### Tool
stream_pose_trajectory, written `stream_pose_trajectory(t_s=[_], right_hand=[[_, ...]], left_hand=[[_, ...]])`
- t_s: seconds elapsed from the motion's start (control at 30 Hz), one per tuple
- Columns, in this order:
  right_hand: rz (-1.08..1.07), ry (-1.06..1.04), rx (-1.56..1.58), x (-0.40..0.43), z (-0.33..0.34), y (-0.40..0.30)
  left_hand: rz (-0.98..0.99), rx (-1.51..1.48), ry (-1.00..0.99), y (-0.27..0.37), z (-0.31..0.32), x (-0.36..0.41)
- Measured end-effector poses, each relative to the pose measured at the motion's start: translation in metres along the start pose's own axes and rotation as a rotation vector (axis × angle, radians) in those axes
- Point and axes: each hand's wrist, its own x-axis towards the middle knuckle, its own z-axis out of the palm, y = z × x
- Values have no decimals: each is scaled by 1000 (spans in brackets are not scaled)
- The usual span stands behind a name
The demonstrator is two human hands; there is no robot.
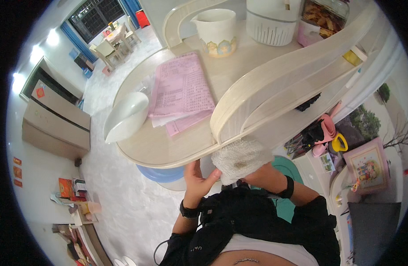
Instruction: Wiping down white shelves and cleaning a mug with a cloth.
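A pale terry cloth (242, 161) with a brownish stain hangs at the front edge of the cream shelf unit (140, 156). My right hand (262, 173) holds this cloth, which covers most of its fingers. My left hand (200, 181) is just beneath the rounded shelf edge, thumb spread towards the cloth. Its fingertips are partly hidden by the shelf, so I cannot tell whether it grips anything. Above my hands, the upright curved guard (234, 109) rises from the shelf's rim. Folded pink printed papers (182, 86) lie on the top beside a white scoop-shaped dish (127, 116).
Farther back on the shelf stand a white spouted pot (217, 31), a white slotted container (272, 25) and a glass jar (325, 16). A blue round object (160, 173) shows below the shelf. To the right are a cabinet (305, 171) and a framed picture (368, 166).
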Motion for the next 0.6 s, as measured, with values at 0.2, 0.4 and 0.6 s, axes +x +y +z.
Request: stream_pose_trajectory(t_s=[0.2,0.4,0.6], right_hand=[[41,38,139,2,-1,5],[6,-161,143,-30,21,27],[13,-231,139,-69,34,35]], left_hand=[[-86,-81,-120,2,3,-1],[-115,149,-232,-18,-4,-6],[-174,301,-336,-20,-4,-19]])
